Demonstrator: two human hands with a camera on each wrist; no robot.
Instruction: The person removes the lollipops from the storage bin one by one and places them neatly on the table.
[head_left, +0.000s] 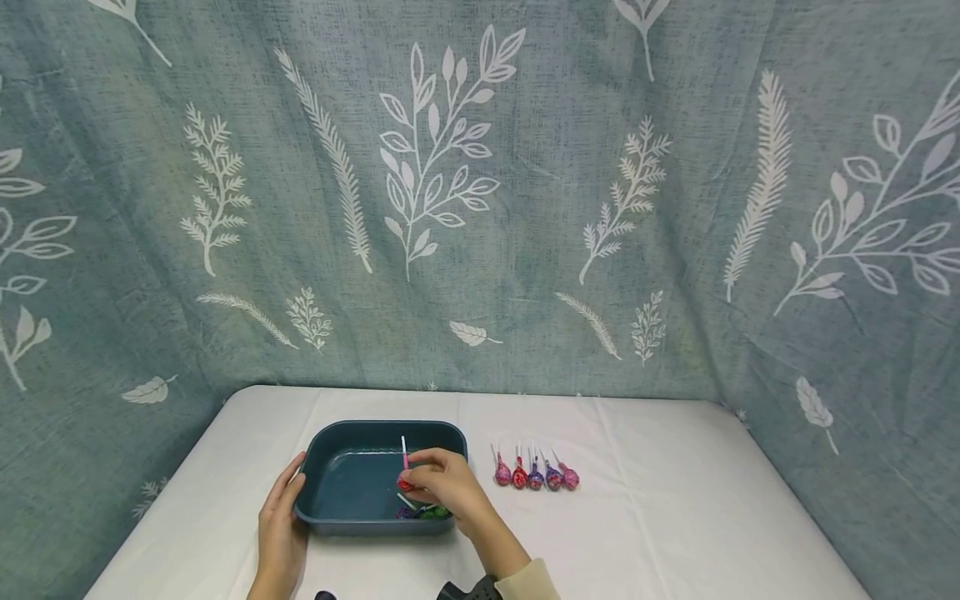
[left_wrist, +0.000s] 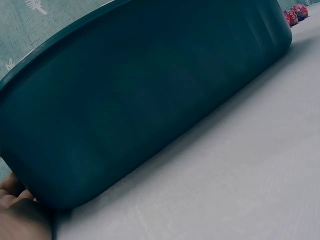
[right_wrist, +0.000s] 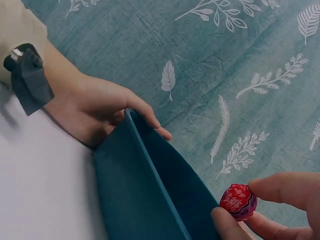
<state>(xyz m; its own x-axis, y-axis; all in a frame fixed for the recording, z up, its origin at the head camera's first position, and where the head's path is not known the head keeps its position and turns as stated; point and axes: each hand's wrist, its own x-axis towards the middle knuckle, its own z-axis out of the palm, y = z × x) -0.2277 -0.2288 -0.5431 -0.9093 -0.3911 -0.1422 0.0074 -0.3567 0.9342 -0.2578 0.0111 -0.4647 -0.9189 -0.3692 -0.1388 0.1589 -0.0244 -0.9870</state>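
Observation:
A dark teal plastic bin (head_left: 375, 528) stands on the white-covered table. My left hand (head_left: 282, 525) holds its left side, with fingertips at the rim; the right wrist view shows this hand (right_wrist: 107, 107) from across the bin. Over the inside of the bin, my right hand (head_left: 450, 483) pinches a lollipop (head_left: 405, 482) with a red wrapper, its stick pointing up. In the right wrist view the lollipop's red and purple head (right_wrist: 237, 201) sits between thumb and fingers. Near the bin's front right corner lie a green lollipop (head_left: 433, 512) and a purple lollipop (head_left: 405, 513), partly hidden.
Several wrapped lollipops lie in a row right of the bin, including a red lollipop (head_left: 519, 478) and a pink lollipop (head_left: 571, 479), sticks pointing away. A teal leaf-patterned curtain (head_left: 525, 333) hangs behind the white tablecloth (head_left: 675, 500).

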